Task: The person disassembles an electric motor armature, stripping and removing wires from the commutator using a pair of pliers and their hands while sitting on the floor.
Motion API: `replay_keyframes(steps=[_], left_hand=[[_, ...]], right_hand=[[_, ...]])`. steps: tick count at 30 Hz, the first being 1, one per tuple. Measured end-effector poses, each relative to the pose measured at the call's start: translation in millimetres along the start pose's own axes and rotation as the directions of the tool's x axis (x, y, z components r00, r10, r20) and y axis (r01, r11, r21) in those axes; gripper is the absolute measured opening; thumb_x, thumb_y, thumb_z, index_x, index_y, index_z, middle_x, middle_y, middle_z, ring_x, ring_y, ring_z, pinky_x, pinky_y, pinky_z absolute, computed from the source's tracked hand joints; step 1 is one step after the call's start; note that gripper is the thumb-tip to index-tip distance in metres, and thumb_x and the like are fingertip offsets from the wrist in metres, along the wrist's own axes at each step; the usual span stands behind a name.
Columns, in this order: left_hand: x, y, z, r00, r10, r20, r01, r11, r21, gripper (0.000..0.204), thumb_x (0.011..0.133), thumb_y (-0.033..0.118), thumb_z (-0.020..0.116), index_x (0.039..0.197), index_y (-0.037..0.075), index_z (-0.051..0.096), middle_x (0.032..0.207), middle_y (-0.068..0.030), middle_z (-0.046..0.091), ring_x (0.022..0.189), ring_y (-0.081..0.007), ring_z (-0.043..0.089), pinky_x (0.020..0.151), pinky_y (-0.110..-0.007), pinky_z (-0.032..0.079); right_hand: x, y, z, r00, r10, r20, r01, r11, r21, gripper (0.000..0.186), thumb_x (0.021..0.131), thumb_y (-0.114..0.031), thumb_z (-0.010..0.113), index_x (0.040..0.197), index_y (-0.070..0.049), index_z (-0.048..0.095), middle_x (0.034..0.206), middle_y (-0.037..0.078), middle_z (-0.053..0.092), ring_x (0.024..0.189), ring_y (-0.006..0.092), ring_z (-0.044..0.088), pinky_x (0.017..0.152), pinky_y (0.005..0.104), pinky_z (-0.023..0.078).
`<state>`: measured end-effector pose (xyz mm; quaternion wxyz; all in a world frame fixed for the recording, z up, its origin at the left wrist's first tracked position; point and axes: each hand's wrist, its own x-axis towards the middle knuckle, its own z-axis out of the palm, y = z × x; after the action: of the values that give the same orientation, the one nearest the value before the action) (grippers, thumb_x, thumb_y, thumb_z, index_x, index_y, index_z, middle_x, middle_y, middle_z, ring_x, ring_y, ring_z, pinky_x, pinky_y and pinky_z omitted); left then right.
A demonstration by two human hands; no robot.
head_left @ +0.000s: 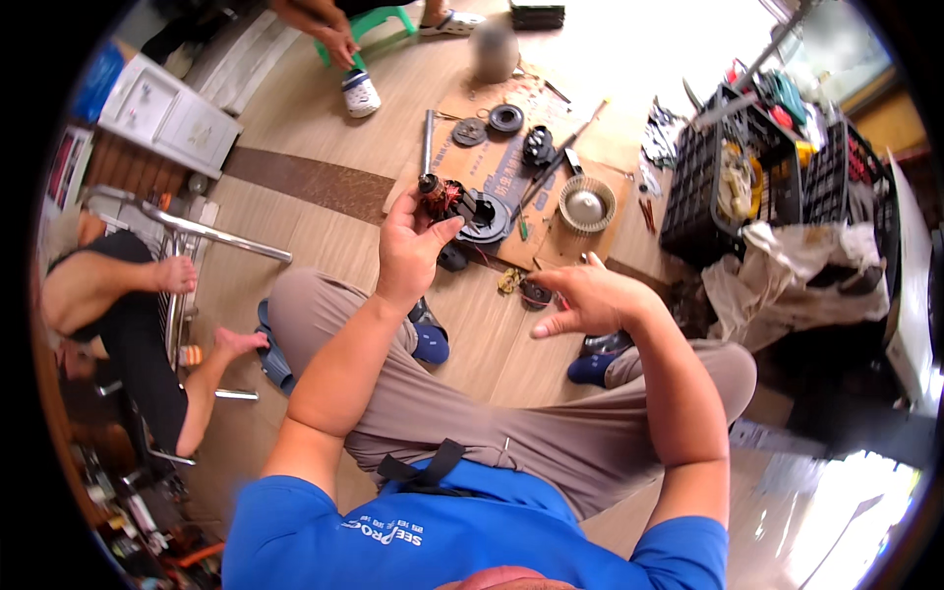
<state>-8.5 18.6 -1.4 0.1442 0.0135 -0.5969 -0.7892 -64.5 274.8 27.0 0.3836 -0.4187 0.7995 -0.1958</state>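
My left hand is closed around a motor armature with copper windings, raised above the cardboard. A grey metal rod lines up with the armature's end; I cannot tell whether they are joined. Just beyond that hand lies a round grey housing with a dark opening. My right hand is open, thumb and fingers apart. By its fingertips are a small dark round part and a brass-coloured piece. A ribbed pale fan wheel sits farther off on the cardboard.
The cardboard sheet also bears a black ring, a grey disc and a black part. Black crates and a dirty cloth stand right. One person's hand is far left; another person's foot is left.
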Motion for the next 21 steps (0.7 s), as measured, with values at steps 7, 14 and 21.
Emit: replay_keyframes(steps=[7,14,21], left_hand=[[-20.9,-3.6,22.7,0.969,0.010,0.246,-0.037,0.994,0.102,0.051,0.083,-0.009,0.068,0.130,-0.001,0.049,0.127,-0.0095,0.057,0.113,-0.0167,0.057,0.100,-0.031,0.046],[-21.0,2.9,21.4,0.936,0.036,0.349,-0.030,0.999,-0.023,0.053,0.082,-0.008,0.069,0.130,-0.002,0.048,0.133,-0.0145,0.052,0.118,-0.0188,0.054,0.102,-0.033,0.045],[-16.1,18.5,14.0,0.866,0.017,0.500,-0.016,1.000,-0.005,0.057,0.078,-0.006,0.073,0.129,-0.001,0.050,0.137,-0.0161,0.050,0.121,-0.0215,0.053,0.104,-0.034,0.045]], right_hand=[[30.6,-14.6,22.3,0.929,-0.121,-0.349,0.237,0.920,0.313,0.039,0.099,-0.035,0.053,0.106,0.003,0.062,0.083,0.016,0.067,0.080,0.0287,0.067,0.073,0.0376,0.053],[35.4,-20.0,29.4,0.948,0.118,-0.294,0.174,0.581,0.795,0.021,0.098,-0.017,0.055,0.096,0.000,0.065,0.075,0.002,0.064,0.065,0.0084,0.061,0.062,0.0242,0.052],[24.1,-15.6,19.0,0.906,0.251,-0.339,0.161,0.536,0.828,0.019,0.096,-0.016,0.059,0.094,0.001,0.068,0.070,0.003,0.064,0.060,0.0083,0.060,0.055,0.0246,0.050]])
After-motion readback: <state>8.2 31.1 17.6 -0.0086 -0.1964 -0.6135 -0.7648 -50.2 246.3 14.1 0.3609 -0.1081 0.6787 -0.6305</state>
